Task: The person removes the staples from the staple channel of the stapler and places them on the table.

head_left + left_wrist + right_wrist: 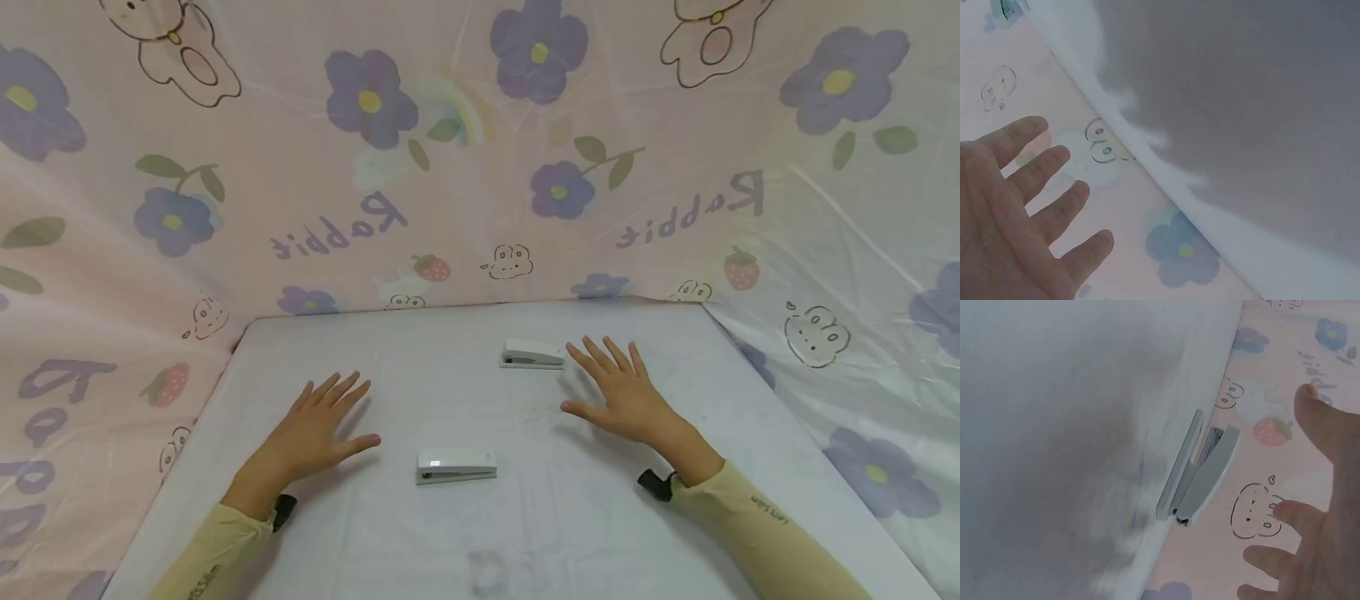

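Two white staplers lie on the white table. The nearer stapler [456, 465] is close to the middle, and the farther stapler [532, 354] sits toward the back, a little to the right. My left hand [318, 429] is held over the left part of the table, fingers spread and holding nothing, with the nearer stapler off to its right. Spread out beside the farther stapler, my right hand [618, 392] is likewise bare of any object. In the right wrist view that stapler [1200, 475] shows from its side, apart from the fingers.
The white table [420, 550] ends at a back edge against a hanging cloth [465, 183] printed with flowers and rabbits. More of this cloth hangs along the left and right sides. A small black device [655, 485] is worn at the right wrist.
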### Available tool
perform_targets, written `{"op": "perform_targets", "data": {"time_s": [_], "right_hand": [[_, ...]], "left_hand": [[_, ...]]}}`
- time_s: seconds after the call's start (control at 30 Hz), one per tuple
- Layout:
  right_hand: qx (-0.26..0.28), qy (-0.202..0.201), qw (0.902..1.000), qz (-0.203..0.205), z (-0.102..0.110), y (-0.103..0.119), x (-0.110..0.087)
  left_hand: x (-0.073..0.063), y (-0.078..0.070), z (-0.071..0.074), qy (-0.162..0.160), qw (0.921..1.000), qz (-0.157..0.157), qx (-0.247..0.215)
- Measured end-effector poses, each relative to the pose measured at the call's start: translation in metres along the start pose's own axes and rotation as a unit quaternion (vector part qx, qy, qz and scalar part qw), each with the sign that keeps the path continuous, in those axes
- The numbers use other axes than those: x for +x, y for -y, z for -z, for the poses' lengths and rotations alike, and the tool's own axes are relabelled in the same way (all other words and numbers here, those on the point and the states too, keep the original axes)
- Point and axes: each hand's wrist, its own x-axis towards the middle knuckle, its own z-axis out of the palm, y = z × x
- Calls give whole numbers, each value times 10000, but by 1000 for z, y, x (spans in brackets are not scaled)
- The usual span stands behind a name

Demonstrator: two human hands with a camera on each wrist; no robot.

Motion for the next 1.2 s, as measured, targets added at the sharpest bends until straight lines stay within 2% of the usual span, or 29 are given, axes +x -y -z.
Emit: {"op": "perform_targets", "data": {"time_s": [0.27,0.47,0.73,0.9,1.2], "right_hand": [[76,87,9995,303,-3,25,1],[54,-11,9979,651,-6,41,0],[49,-180,9933,1142,-16,65,0],[143,-111,9914,1295,-20,79,0],[469,118,9866,1560,-28,99,2]], "left_hand": [[-1,-13,-5,60,9994,-321,-88],[0,-23,-9,22,9981,-602,-97],[3,-36,-16,173,9948,-982,-191],[6,-43,-20,235,9924,-1194,-186],[10,-56,-21,546,9920,-1123,-207]]}}
